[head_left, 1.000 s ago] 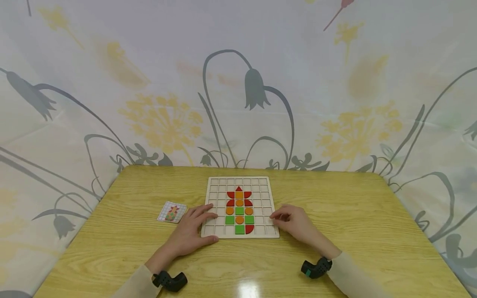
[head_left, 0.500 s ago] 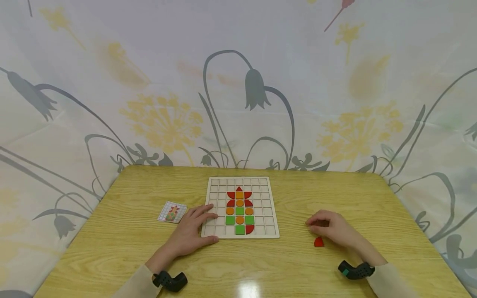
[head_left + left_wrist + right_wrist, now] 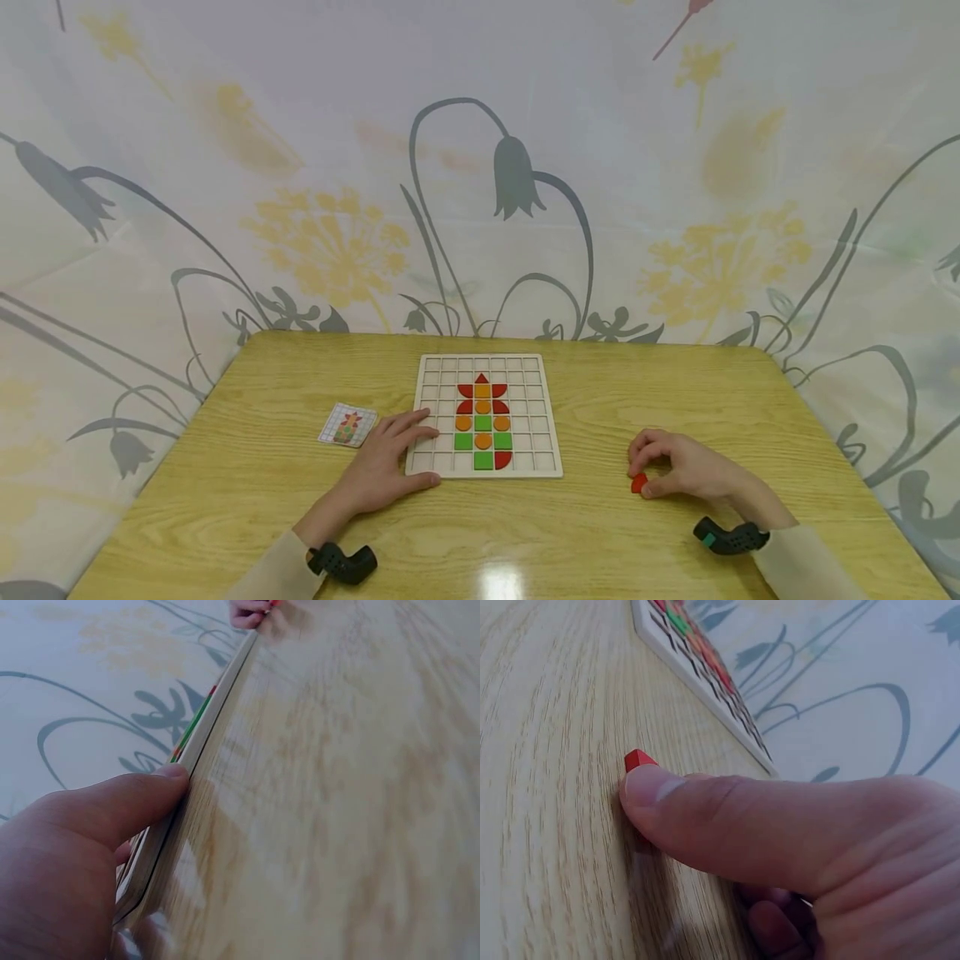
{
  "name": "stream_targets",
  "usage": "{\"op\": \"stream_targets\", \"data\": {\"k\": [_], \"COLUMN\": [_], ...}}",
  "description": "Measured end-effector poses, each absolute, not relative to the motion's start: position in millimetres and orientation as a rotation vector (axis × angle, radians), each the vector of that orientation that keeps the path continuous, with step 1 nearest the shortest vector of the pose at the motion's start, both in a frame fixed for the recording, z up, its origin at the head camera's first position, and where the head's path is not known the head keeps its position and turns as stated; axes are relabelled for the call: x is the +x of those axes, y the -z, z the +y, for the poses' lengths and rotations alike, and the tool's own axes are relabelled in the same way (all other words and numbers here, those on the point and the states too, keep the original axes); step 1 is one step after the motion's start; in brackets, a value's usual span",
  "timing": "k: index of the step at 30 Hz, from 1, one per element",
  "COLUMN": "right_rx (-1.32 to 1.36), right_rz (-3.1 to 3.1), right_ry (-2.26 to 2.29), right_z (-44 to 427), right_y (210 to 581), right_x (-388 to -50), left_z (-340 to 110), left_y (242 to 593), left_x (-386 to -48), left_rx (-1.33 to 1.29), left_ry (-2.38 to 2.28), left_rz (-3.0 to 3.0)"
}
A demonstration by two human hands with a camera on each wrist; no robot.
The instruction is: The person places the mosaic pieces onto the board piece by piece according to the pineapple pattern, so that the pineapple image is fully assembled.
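My right hand [image 3: 693, 468] pinches a small red piece [image 3: 639, 483] between thumb and fingers, right of the board; it looked quarter-round before the fingers covered part of it. In the right wrist view only a red corner [image 3: 637, 758] shows past the thumb. A white square grid board [image 3: 531, 417] lies mid-table, with red, orange and green pieces set in its cells. My left hand [image 3: 382, 467] rests at the board's lower left, spread fingers on the cells. Its thumb [image 3: 150, 796] lies along the front edge.
A small pattern card [image 3: 347, 426] with a similar coloured figure lies left of the board, beside the left hand. The wooden table [image 3: 675, 383] reaches back to a flower-printed curtain [image 3: 480, 250]. Each wrist carries a black camera.
My right hand has gone from the board's right edge out to the right and taken hold of the red piece lying on the table. The left hand stays where it was.
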State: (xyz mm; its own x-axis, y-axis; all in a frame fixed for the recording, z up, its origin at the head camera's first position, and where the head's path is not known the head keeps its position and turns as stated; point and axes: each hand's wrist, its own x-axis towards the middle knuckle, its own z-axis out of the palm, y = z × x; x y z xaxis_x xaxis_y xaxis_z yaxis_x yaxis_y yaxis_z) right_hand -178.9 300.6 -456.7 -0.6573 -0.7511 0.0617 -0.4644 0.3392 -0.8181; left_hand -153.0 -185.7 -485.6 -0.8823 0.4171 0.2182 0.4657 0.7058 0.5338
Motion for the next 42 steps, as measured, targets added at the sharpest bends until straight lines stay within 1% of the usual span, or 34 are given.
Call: {"op": "stream_targets", "data": {"k": [9, 21, 29, 36, 42], "right_rx": [-0.971, -0.705, -0.751, -0.657, -0.764], "right_rz": [2.330, 2.541, 2.586, 2.441, 2.527], "right_ry": [1.211, 1.212, 1.301, 1.481, 1.518], "right_z": [295.7, 281.6, 246.1, 199.0, 162.2], "right_y": [457.8, 454.6, 455.3, 451.8, 455.6], "right_x": [-176.9, -173.6, -175.1, -179.4, -185.6], "left_z": [-185.7, -184.6, -184.7, -185.8, -185.7], "left_y": [485.4, 486.1, 486.5, 486.6, 486.9], "left_x": [-153.7, -155.0, -155.2, -154.3, -153.5], "left_rx": [-0.733, -0.733, -0.732, -0.731, -0.725], "left_ry": [0.909, 0.893, 0.872, 0.886, 0.891], "left_rz": [-2.822, -2.829, -2.834, -2.826, -2.831]}}
